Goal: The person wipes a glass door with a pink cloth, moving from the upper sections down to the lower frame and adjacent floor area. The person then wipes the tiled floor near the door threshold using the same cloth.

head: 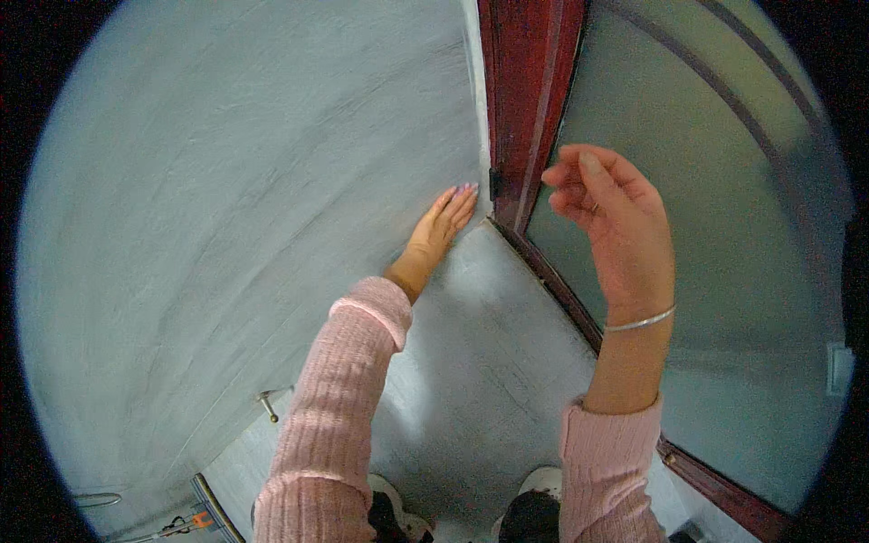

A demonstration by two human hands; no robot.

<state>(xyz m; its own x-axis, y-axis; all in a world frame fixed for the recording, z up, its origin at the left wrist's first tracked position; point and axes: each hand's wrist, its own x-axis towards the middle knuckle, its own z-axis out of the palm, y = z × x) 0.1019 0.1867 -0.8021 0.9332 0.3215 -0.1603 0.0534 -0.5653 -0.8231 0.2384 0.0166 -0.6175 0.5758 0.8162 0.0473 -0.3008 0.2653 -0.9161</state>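
Note:
My left hand (442,222) lies flat with its fingers straight and close together against the pale grey wall surface (271,170). Its fingertips are just short of the white edge beside a dark red frame (519,102). A small dark fitting (495,184) sits low on that frame. Raised in front of a greenish-grey panel (733,224), my right hand (621,210) has loosely bent fingers, with the thumb over the index finger. Nothing shows in its grasp. A thin silver bangle (641,320) circles the right wrist.
A dark red sill (557,285) runs along the floor (489,353). A metal doorstop-like fitting (269,407) juts out at the wall's foot. Lower left lies a long-handled floor tool (217,509) with an orange part. My shoes (543,480) stand below.

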